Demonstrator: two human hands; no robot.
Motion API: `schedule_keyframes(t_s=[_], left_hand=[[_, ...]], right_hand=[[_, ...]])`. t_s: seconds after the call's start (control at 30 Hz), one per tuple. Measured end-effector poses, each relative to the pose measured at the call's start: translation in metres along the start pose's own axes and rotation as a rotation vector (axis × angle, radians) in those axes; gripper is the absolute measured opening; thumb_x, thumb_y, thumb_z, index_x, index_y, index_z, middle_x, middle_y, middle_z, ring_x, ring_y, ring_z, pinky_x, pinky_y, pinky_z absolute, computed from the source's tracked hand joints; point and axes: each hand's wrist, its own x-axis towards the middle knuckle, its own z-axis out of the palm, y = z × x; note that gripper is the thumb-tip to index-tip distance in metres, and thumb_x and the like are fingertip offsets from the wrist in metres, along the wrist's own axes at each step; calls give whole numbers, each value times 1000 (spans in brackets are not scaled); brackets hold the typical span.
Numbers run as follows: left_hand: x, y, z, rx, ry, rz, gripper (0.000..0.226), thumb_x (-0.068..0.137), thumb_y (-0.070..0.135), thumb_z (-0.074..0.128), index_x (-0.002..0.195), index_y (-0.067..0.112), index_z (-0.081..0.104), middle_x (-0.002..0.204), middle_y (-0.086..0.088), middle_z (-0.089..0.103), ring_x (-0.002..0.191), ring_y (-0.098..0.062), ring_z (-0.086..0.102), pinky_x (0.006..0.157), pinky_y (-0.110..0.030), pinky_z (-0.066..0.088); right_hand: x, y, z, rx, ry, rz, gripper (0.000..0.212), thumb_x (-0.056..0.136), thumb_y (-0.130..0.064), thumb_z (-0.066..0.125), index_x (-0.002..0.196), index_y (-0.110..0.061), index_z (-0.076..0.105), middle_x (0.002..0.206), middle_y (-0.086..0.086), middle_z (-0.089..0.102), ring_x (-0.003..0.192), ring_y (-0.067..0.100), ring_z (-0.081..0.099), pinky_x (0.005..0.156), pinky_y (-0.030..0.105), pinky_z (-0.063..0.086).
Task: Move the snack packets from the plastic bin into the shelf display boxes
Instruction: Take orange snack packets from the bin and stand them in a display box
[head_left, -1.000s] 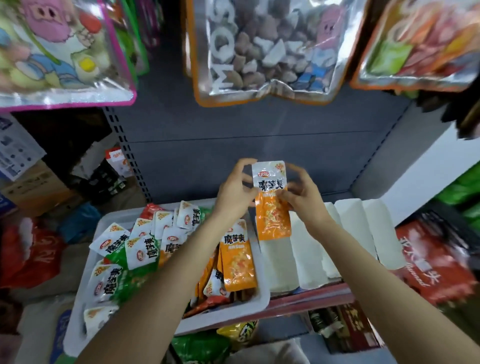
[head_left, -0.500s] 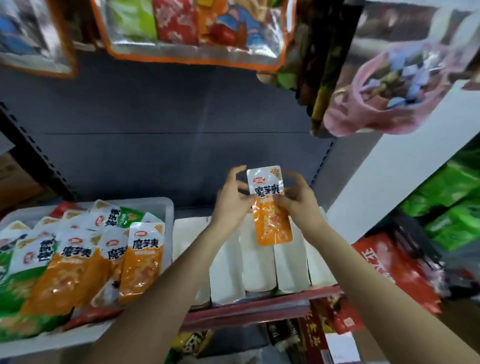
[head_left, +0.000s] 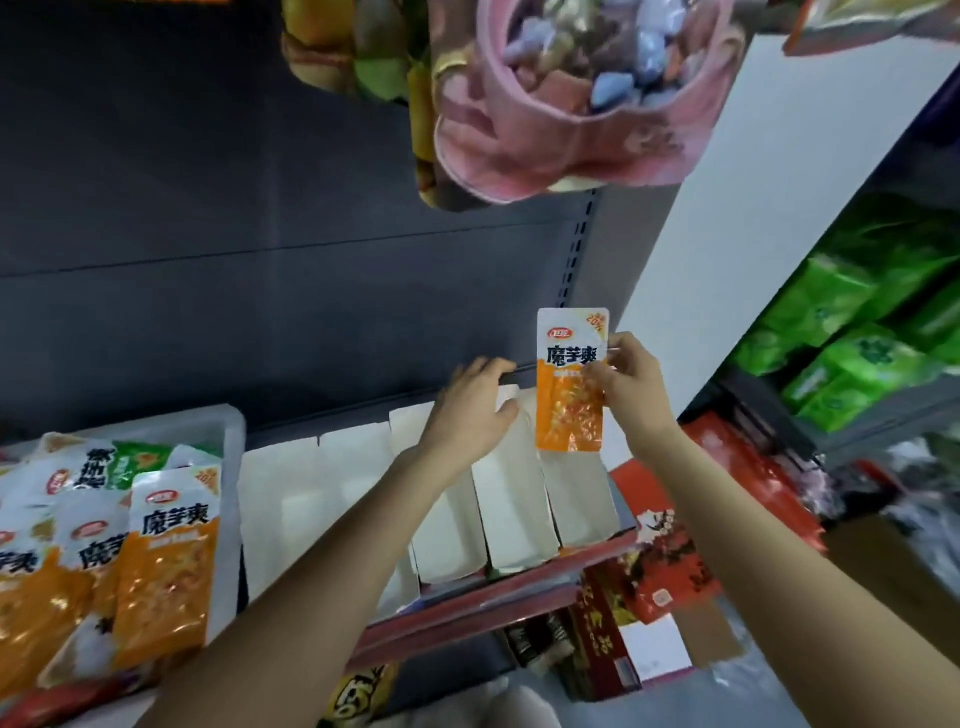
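My right hand (head_left: 631, 382) pinches an orange-and-white snack packet (head_left: 570, 379) by its right edge and holds it upright over the rightmost white display box (head_left: 576, 499). My left hand (head_left: 475, 410) rests on the back end of a neighbouring white display box (head_left: 511, 506), its fingers curled over the rear edge. Several empty white boxes (head_left: 311, 499) stand side by side on the shelf. The plastic bin (head_left: 228, 431) sits at the left, filled with orange and green packets (head_left: 166, 566).
Large bags of sweets (head_left: 566, 98) hang overhead from the shelf above. A white upright panel (head_left: 727, 218) borders the shelf on the right, with green packs (head_left: 872, 322) beyond it. Red boxes (head_left: 665, 566) sit below the shelf's red front edge (head_left: 467, 613).
My left hand has let go of the packet and dropped onto a display box. My right hand alone carried the packet to the right. The view panned right, pushing the bin to the left edge.
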Motion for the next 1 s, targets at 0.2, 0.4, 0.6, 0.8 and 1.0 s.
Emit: schedule_keyframes(t_s=[0.2,0.4,0.6,0.8,1.0], left_hand=[[-4,15,9,298,-175,-33,61,92,34,53,146,21,27,149,-1,32,136,-25,29,111,-37,23],[-10,25,11,261,-141,-118,61,88,22,56,144,21,32,148,-4,31,136,-26,26,112,-32,19],[-15,28,10,224,-112,-180,63,88,17,55,145,19,29,148,-4,35,136,-25,29,111,-31,24],[-18,29,5,312,-116,-205,63,91,19,53,148,19,26,153,-3,26,141,-24,22,115,-31,16],[-17,33,3,350,-110,-228,61,91,20,53,147,21,28,149,-2,33,133,-25,32,110,-33,25]], right_hand=[[10,7,-14,-64,-55,27,14,91,-1,50,103,-9,49,85,-7,56,76,8,56,59,19,43],[23,9,-23,-187,-278,-23,22,79,4,61,100,-2,59,97,5,66,86,16,62,73,25,50],[40,25,-19,-558,-416,-167,10,78,-3,68,83,-5,59,90,7,59,82,22,53,69,31,41],[46,47,-15,-660,-397,-232,13,82,-16,70,92,-7,68,108,14,58,97,25,50,76,27,34],[51,39,-17,-676,-509,-244,20,93,-16,56,106,-4,66,116,12,55,106,24,53,80,22,33]])
